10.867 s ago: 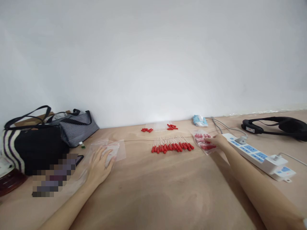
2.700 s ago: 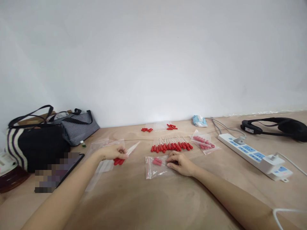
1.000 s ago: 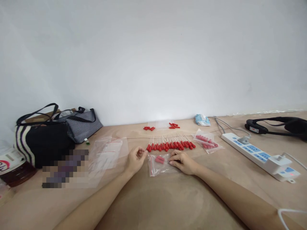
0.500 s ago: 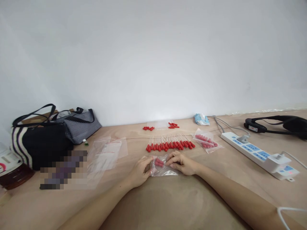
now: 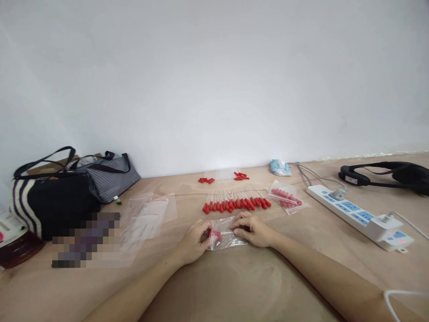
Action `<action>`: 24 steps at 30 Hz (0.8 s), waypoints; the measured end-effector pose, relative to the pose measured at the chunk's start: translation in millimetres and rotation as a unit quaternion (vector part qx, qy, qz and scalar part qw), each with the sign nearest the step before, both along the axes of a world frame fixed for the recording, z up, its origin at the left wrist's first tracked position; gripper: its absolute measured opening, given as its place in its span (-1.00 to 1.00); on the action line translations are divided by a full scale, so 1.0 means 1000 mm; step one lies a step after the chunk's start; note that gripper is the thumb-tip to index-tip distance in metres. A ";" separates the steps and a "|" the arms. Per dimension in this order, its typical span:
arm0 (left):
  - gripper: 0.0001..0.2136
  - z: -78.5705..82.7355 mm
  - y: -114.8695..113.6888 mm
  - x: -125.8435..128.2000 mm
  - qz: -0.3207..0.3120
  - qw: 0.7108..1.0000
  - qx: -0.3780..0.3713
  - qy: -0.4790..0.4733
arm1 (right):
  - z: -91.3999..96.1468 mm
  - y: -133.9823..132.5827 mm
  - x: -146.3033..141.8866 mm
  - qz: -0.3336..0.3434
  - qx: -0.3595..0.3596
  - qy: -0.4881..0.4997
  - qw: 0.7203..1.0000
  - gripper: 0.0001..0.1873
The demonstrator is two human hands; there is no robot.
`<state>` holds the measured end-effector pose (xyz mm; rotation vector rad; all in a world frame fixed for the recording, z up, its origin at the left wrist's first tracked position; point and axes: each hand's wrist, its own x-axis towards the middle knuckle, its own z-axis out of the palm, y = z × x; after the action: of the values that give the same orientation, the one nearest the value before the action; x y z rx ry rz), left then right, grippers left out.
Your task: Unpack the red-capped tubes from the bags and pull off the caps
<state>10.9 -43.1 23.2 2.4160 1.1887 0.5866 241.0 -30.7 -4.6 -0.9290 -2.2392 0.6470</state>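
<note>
Pinching clear bag (image 5: 229, 237) with left hand (image 5: 192, 240) and right hand (image 5: 254, 230), both closed on its ends. Cannot count red pieces (image 5: 215, 233) inside.

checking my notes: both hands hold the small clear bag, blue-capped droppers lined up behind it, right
No: the head view shows red caps, not blue. The left hand and right hand hold the small clear bag, red-capped droppers lined up behind it.

A plain white wall (image 5: 214, 80) fills the upper half of the frame, evenly lit, with a brighter patch near its lower centre. It meets a pale brown wooden tabletop (image 5: 234, 286) spanning the lower half; the seam rises slightly toward the right.
</note>
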 end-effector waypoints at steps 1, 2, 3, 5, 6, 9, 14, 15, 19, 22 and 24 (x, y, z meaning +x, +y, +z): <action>-0.86 0.001 -0.001 -0.003 0.007 1.000 -0.011 -0.010 | 0.001 0.000 0.000 0.001 0.001 0.001 1.000 -0.79; -0.86 0.002 -0.001 -0.008 0.015 0.999 -0.025 -0.026 | 0.001 -0.001 0.001 0.002 0.002 0.002 1.000 -0.79; -0.86 0.003 0.000 -0.014 0.022 0.998 -0.044 -0.047 | 0.002 -0.001 0.001 0.003 0.003 0.002 1.000 -0.79; -0.83 0.006 0.003 -0.030 0.038 0.989 -0.092 -0.105 | 0.002 -0.001 0.001 0.004 0.005 0.001 1.000 -0.80; -0.80 0.007 0.005 -0.038 0.052 0.983 -0.115 -0.137 | 0.002 -0.001 0.001 0.003 0.006 0.000 1.000 -0.80; -0.67 0.013 0.015 -0.062 0.141 0.954 -0.122 -0.234 | 0.002 -0.001 0.001 0.004 0.008 -0.002 1.000 -0.80; -0.64 0.023 0.037 -0.064 0.255 0.910 0.088 -0.315 | 0.001 -0.001 0.001 -0.004 0.012 -0.009 1.000 -0.80; -0.68 0.022 0.043 -0.058 0.249 0.914 0.141 -0.287 | 0.001 -0.001 0.001 -0.004 0.013 -0.009 1.000 -0.80; -0.77 0.006 0.067 -0.031 0.145 0.930 0.330 -0.072 | 0.000 -0.001 0.001 0.000 0.017 -0.009 1.000 -0.80; -0.76 -0.008 0.081 -0.015 0.065 0.930 0.359 0.045 | 0.000 -0.001 0.001 0.002 0.025 -0.008 1.000 -0.80; -0.75 -0.012 0.085 -0.007 0.036 0.937 0.340 0.070 | 0.000 0.000 0.001 0.004 0.031 -0.007 0.999 -0.80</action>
<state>4.0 42.3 10.7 3.0331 1.2894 0.9968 242.0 -31.1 -4.7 -0.8975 -2.2626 0.5733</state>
